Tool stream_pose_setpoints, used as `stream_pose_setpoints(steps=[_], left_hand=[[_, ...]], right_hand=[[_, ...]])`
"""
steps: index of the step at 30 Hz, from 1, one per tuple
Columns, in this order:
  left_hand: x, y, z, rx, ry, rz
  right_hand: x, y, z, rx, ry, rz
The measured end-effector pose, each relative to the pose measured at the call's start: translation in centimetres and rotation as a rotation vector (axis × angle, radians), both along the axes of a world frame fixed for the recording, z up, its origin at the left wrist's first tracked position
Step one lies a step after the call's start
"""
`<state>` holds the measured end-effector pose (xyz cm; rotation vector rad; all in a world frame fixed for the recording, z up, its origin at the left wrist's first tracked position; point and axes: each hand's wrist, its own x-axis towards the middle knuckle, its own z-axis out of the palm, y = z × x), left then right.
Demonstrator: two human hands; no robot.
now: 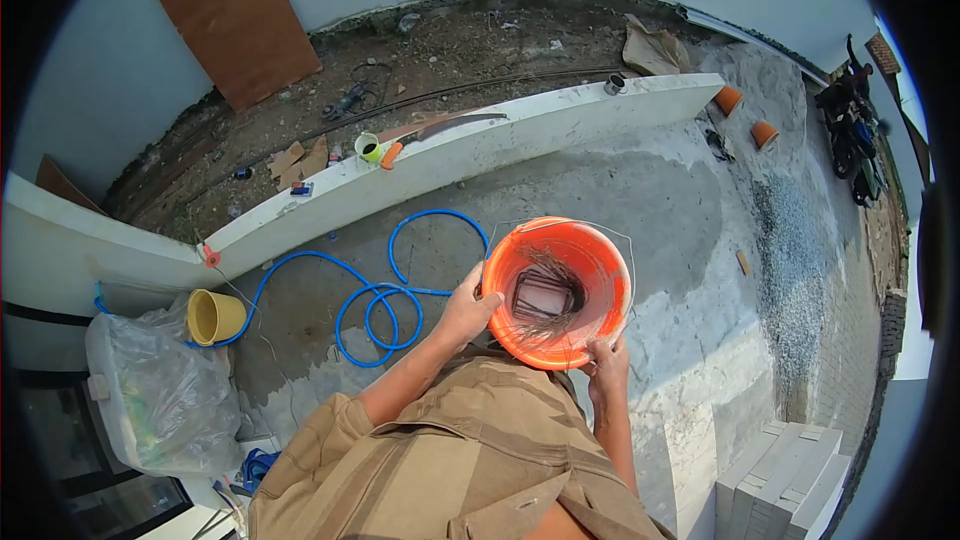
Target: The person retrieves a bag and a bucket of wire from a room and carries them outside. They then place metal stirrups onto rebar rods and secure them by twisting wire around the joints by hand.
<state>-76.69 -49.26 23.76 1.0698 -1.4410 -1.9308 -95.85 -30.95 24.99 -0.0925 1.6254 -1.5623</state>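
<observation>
An orange bucket (614, 308) with a thin wire handle is held up in front of my body, its mouth facing me. Inside it lie dark thin rods or wires bent into a rectangular shape (548, 294), around a pale patch at the bottom; I cannot make out exactly what they are. My left hand (472, 308) grips the bucket's left rim, thumb over the edge. On the lower right rim, my right hand (606, 360) has its fingers closed.
A low white wall (450, 165) crosses ahead, bearing an orange-handled saw (440, 130), a light green cup (368, 147) and a dark can (614, 84). A blue hose (340, 330) coils on the wet concrete floor. Left stands a yellow bucket (216, 318); right lies gravel (795, 260).
</observation>
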Motion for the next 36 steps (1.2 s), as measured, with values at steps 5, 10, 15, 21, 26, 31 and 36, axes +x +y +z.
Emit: stream_pose_setpoints(steps=[5,10,15,21,26,31,36], left_hand=[[-5.3,-7.3,3.8,0.203,0.11,0.173],[-7.9,-14.5,4.3,0.425,0.068,0.382],[-8.3,-22.7,0.7,0.59,0.273,0.41],[-10.3,-32.5,-2.0,0.603,0.327,0.618],[-12.7,-37.9,0.6,0.572,0.329,0.668],[-16.8,-43.9,3.0,0.511,0.308,0.708],[-21.0,-49.3,2.1,0.423,0.365,0.778]], right_hand=[[-8.6,-11.5,2.9,0.004,0.016,0.189],[-13.9,-23.5,5.1,0.001,0.081,0.421],[-16.7,-36.2,3.8,-0.16,0.165,0.626],[-19.2,-49.4,1.9,-0.141,0.296,0.798],[-21.9,-57.0,3.9,-0.152,0.27,0.881],[-25.2,-64.6,4.7,-0.126,0.154,0.88],[-28.6,-72.5,4.8,-0.171,0.433,0.861]])
